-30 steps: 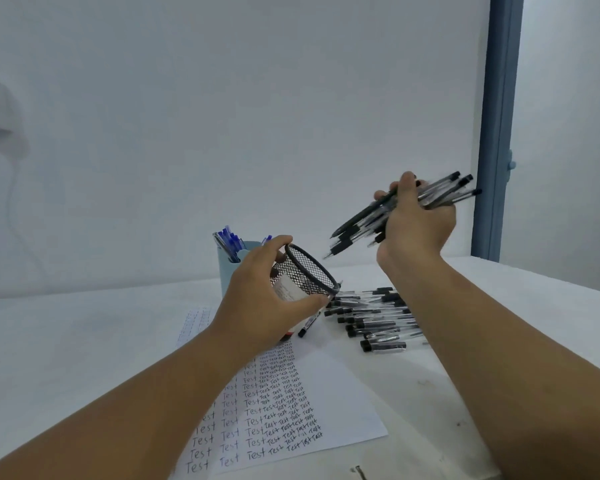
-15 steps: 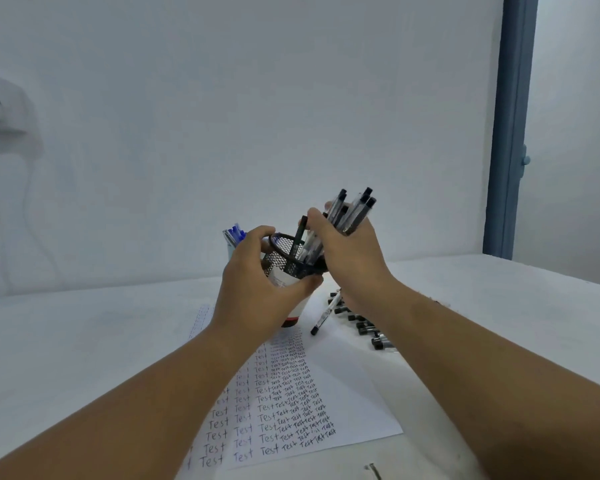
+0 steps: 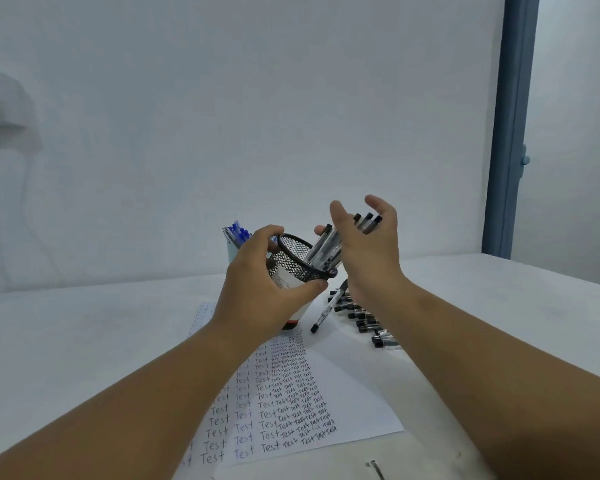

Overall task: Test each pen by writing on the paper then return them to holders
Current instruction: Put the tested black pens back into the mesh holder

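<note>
My left hand (image 3: 257,289) grips a black mesh holder (image 3: 300,259), lifted off the table and tilted to the right. A bunch of black pens (image 3: 326,249) stands inside it, their caps poking out behind my right hand (image 3: 364,251). That hand is spread beside the holder's mouth with fingers straight, its palm against the pens. More black pens (image 3: 364,315) lie in a row on the table under my right wrist, and one lies apart (image 3: 326,308). The paper (image 3: 302,403) covered in the word "Test" lies in front of me.
A light blue cup of blue pens (image 3: 236,239) stands behind my left hand. A small white container with a red base (image 3: 297,315) sits under the mesh holder. The white table (image 3: 84,341) meets a white wall; a blue door frame (image 3: 510,133) rises at right.
My right hand brought its bunch of black pens down from the upper right into the mesh holder, then let go and spread open. The left hand kept the holder tilted.
</note>
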A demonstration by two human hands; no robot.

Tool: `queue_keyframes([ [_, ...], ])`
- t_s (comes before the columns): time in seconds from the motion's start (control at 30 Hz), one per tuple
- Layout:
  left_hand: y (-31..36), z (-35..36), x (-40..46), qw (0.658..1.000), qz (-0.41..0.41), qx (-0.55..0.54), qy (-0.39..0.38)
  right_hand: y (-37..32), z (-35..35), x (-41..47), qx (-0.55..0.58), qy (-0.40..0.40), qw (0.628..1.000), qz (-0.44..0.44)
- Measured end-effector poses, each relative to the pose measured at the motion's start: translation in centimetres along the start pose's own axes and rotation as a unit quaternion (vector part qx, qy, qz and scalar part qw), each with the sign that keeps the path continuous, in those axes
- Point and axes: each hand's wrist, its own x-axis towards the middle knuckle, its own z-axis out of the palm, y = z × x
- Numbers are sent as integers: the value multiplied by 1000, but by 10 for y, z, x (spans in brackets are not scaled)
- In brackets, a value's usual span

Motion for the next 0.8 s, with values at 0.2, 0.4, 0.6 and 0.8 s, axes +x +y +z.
queue_keyframes([
  [0.2, 1, 0, 0, 1000, -4, -3, -1, -1, 3, 0, 9, 2, 998, -54],
  [0.4, 3, 1, -1, 1000, 8, -6, -20, -1, 1, 2, 35, 31, 999, -29],
  [0.6, 1, 0, 0, 1000, 4, -2, -6, -2, -4, 9, -65, -21, 998, 9],
  [0.8, -2, -4, 0, 1000, 6, 10, -7, 16, -12, 11, -252, -103, 950, -150],
])
